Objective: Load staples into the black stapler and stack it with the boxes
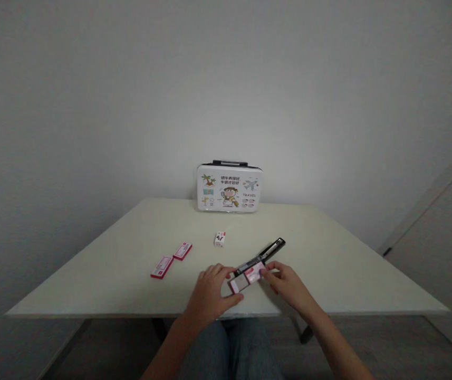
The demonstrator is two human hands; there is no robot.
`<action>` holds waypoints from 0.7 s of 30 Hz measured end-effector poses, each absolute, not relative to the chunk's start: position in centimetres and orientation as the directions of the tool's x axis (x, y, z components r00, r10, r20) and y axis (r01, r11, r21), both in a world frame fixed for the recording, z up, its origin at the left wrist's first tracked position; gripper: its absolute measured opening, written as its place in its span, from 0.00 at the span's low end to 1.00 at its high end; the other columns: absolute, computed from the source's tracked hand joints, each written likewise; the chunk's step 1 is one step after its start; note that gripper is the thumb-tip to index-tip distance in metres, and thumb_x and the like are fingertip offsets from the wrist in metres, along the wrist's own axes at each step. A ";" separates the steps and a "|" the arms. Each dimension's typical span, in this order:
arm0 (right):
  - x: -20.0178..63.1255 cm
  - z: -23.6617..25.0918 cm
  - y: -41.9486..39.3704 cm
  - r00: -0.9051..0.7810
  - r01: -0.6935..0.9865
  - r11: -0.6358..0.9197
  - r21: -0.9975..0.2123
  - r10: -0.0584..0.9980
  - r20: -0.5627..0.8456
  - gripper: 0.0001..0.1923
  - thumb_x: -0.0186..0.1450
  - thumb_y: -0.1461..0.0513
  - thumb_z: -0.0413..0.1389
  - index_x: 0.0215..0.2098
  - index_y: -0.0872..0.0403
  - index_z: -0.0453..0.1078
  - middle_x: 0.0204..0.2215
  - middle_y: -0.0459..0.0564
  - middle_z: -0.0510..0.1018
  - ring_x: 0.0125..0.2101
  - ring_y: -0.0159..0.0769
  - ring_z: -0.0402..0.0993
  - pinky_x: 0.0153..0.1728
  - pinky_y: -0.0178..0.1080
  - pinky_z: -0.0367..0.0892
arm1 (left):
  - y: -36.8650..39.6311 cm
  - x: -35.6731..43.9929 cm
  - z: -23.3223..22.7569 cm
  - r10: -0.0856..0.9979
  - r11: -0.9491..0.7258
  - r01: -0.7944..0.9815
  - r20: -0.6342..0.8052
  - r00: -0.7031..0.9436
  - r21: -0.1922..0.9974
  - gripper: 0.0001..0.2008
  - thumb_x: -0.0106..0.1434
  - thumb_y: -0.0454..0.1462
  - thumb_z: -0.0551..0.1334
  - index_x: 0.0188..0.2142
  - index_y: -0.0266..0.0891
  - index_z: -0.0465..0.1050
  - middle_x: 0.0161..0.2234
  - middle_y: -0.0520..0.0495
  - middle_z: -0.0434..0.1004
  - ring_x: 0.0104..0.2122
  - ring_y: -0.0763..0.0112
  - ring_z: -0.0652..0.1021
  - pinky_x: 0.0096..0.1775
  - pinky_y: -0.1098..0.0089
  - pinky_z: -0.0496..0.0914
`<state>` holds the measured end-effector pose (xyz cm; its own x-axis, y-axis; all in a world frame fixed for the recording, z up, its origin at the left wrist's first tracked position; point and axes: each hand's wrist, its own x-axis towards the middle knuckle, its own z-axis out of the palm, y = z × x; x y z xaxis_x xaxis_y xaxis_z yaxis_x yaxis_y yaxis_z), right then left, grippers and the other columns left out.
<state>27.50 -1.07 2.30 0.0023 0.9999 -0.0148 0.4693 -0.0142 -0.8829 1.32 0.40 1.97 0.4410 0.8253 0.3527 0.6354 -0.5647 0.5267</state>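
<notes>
My left hand (211,292) and my right hand (287,283) meet near the front edge of the pale table (123,253). Between them they hold a small pink-and-white box (245,278), its grey inside showing, the left fingers at its near end and the right fingers on its far side. A long black stapler-like tool (266,254) lies just behind the box, slanting up to the right, touching or next to it.
Two flat red-and-white boxes (162,267) (182,251) lie to the left. A small white box (220,239) stands mid-table. A white cartoon-printed case (229,188) with a black handle stands at the back against the wall. My knees show below the table.
</notes>
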 end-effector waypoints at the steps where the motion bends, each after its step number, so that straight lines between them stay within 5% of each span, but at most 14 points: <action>1: 27.7 2.6 -0.7 0.013 0.507 -0.001 -0.862 1.000 0.007 0.22 0.65 0.45 0.54 0.37 0.56 0.71 0.18 0.43 0.71 0.17 0.30 0.62 0.19 0.32 0.53 | 0.6 1.8 1.9 0.825 -0.565 0.642 0.354 0.441 0.518 0.29 0.54 0.49 0.73 0.54 0.51 0.70 0.47 0.49 0.73 0.48 0.58 0.72 0.48 0.63 0.63; 7: 28.0 2.3 0.6 -0.025 0.678 0.037 -0.734 0.999 0.027 0.19 0.65 0.49 0.55 0.28 0.56 0.73 0.20 0.46 0.73 0.22 0.32 0.65 0.24 0.33 0.54 | 1.4 3.5 1.7 0.816 -0.578 0.646 0.380 0.436 0.499 0.30 0.56 0.48 0.72 0.56 0.50 0.67 0.48 0.49 0.72 0.50 0.58 0.71 0.49 0.63 0.63; 21: 27.1 2.4 -0.8 -0.045 0.664 0.144 -0.734 0.987 0.153 0.17 0.66 0.49 0.55 0.29 0.54 0.72 0.23 0.46 0.75 0.24 0.34 0.67 0.26 0.34 0.56 | 0.5 1.8 1.7 0.846 -0.528 0.685 0.376 0.377 0.502 0.17 0.58 0.45 0.70 0.42 0.44 0.69 0.42 0.49 0.72 0.45 0.60 0.72 0.45 0.64 0.62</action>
<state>27.13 -0.78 2.37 -0.0455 0.9872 0.1529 0.6635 0.1443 -0.7341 1.77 0.48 1.67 0.3773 0.8464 0.3759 0.6851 -0.5282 0.5017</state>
